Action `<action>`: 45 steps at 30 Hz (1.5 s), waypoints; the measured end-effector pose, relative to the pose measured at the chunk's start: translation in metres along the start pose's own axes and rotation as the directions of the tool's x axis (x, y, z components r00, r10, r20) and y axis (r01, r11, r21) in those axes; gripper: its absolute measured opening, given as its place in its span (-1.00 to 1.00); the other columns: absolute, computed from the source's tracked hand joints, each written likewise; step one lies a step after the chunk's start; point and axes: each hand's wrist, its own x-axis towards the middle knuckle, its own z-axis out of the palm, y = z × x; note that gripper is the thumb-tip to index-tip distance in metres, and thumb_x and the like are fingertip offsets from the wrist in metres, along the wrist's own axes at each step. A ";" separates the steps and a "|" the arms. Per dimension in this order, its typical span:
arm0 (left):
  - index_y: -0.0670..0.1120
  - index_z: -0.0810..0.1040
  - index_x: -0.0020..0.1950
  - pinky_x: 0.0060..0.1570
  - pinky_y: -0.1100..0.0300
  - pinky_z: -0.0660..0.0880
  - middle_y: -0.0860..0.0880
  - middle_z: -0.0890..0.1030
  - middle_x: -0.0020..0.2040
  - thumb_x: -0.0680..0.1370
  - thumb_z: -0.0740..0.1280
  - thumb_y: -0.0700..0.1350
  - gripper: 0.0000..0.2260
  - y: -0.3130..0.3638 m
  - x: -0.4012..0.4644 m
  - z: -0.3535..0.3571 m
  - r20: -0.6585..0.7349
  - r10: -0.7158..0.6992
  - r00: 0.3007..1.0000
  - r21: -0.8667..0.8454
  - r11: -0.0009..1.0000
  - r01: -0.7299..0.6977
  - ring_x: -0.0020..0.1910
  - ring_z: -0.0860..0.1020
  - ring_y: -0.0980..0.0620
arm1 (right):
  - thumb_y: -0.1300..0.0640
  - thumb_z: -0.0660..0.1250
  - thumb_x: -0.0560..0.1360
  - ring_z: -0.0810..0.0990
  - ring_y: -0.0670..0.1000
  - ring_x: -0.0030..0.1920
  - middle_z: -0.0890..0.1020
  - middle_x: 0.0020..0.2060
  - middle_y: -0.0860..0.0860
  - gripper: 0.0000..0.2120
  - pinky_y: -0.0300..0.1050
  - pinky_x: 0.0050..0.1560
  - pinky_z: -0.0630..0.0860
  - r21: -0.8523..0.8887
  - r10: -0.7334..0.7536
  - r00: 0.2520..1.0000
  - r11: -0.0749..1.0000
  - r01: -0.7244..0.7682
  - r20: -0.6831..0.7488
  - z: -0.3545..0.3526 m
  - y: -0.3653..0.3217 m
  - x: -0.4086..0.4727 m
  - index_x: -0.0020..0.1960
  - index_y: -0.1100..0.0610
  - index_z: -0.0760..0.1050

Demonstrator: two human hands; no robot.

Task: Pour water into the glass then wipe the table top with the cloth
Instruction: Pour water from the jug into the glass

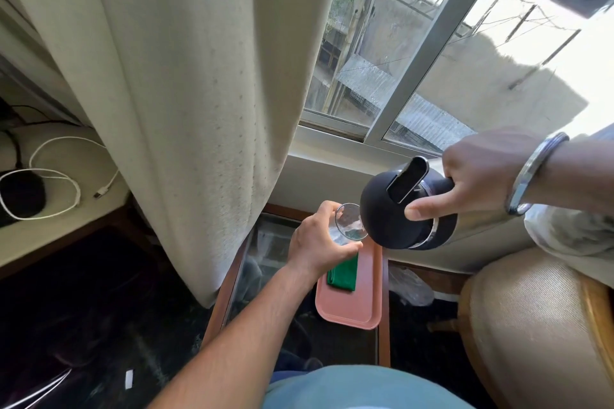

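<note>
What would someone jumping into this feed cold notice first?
Centre right, the right hand tips a black flask over a clear glass that the left hand holds up above a pink tray. A folded green cloth lies on that tray, partly hidden by the left hand. A pale curtain fills the upper left, beside a bright window.

No text, label, brand, number or sign can be read anywhere in view.
</note>
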 end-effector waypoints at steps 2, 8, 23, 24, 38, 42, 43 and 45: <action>0.20 0.39 0.15 -0.15 0.13 0.58 0.17 0.65 -0.01 0.26 0.51 0.25 -0.45 0.000 0.001 0.000 -0.002 0.000 1.000 0.000 1.000 0.000 -0.06 0.61 0.10 | -0.79 -0.25 -0.12 0.23 0.04 -0.58 0.24 -0.67 -0.05 -0.03 -0.15 -0.47 0.20 -0.004 -0.009 1.000 1.000 0.009 0.001 -0.002 0.000 0.000 -0.56 0.15 0.22; 0.20 0.40 0.16 -0.13 0.12 0.58 0.17 0.65 -0.02 0.25 0.51 0.25 -0.45 -0.001 0.002 -0.003 -0.008 0.004 1.000 0.002 1.000 -0.004 -0.05 0.62 0.08 | -0.78 -0.27 -0.11 0.21 0.04 -0.57 0.23 -0.66 -0.05 -0.03 -0.16 -0.48 0.19 -0.035 -0.022 1.000 0.999 0.022 0.000 -0.007 -0.002 0.000 -0.55 0.15 0.22; 0.17 0.40 0.18 -0.15 0.16 0.55 0.14 0.65 0.02 0.26 0.51 0.23 -0.43 -0.001 0.004 -0.004 -0.003 -0.001 1.000 0.001 1.000 0.001 -0.04 0.61 0.07 | -0.76 -0.34 -0.14 0.21 0.02 -0.59 0.25 -0.66 -0.05 -0.02 -0.19 -0.49 0.18 -0.101 -0.060 0.998 0.993 0.058 -0.018 -0.015 -0.003 0.002 -0.56 0.14 0.27; 0.16 0.40 0.18 -0.14 0.16 0.56 0.14 0.65 0.03 0.26 0.52 0.23 -0.43 -0.001 0.004 -0.004 -0.004 -0.002 1.000 0.002 1.000 0.002 -0.04 0.62 0.07 | -0.76 -0.34 -0.13 0.21 0.01 -0.59 0.25 -0.66 -0.06 -0.02 -0.19 -0.49 0.18 -0.102 -0.064 0.998 0.993 0.061 -0.020 -0.015 -0.003 0.002 -0.56 0.14 0.26; 0.20 0.39 0.18 -0.12 0.14 0.56 0.15 0.64 0.01 0.26 0.52 0.23 -0.43 0.000 0.002 -0.002 0.007 -0.027 1.000 0.005 1.000 0.027 -0.02 0.61 0.07 | -0.76 -0.28 -0.09 0.21 0.01 -0.59 0.26 -0.66 -0.06 -0.05 -0.18 -0.49 0.18 -0.131 -0.070 0.997 0.989 0.064 -0.040 -0.019 -0.004 -0.002 -0.56 0.13 0.26; 0.19 0.38 0.18 -0.15 0.18 0.53 0.16 0.63 0.00 0.27 0.52 0.23 -0.44 0.000 0.002 -0.001 0.012 -0.019 1.000 0.000 1.000 0.019 -0.03 0.61 0.08 | -0.77 -0.28 -0.10 0.24 0.01 -0.58 0.29 -0.64 -0.05 -0.03 -0.17 -0.48 0.21 -0.134 -0.072 0.997 0.989 0.066 -0.041 -0.018 -0.003 -0.001 -0.54 0.13 0.30; 0.18 0.38 0.19 -0.14 0.17 0.55 0.15 0.63 0.01 0.27 0.52 0.23 -0.43 0.000 0.002 -0.001 0.013 -0.015 1.000 -0.001 1.000 0.015 -0.02 0.61 0.08 | -0.77 -0.28 -0.10 0.24 0.01 -0.58 0.28 -0.64 -0.05 -0.03 -0.17 -0.48 0.21 -0.136 -0.073 0.996 0.989 0.066 -0.045 -0.018 -0.002 -0.001 -0.55 0.13 0.30; 0.18 0.38 0.19 -0.12 0.15 0.57 0.15 0.62 0.01 0.28 0.52 0.23 -0.43 0.000 0.003 0.000 0.015 -0.013 1.000 -0.001 1.000 0.013 -0.02 0.61 0.08 | -0.77 -0.28 -0.09 0.23 0.00 -0.58 0.27 -0.65 -0.05 -0.04 -0.17 -0.48 0.20 -0.138 -0.070 0.996 0.988 0.063 -0.052 -0.018 -0.002 -0.001 -0.55 0.13 0.29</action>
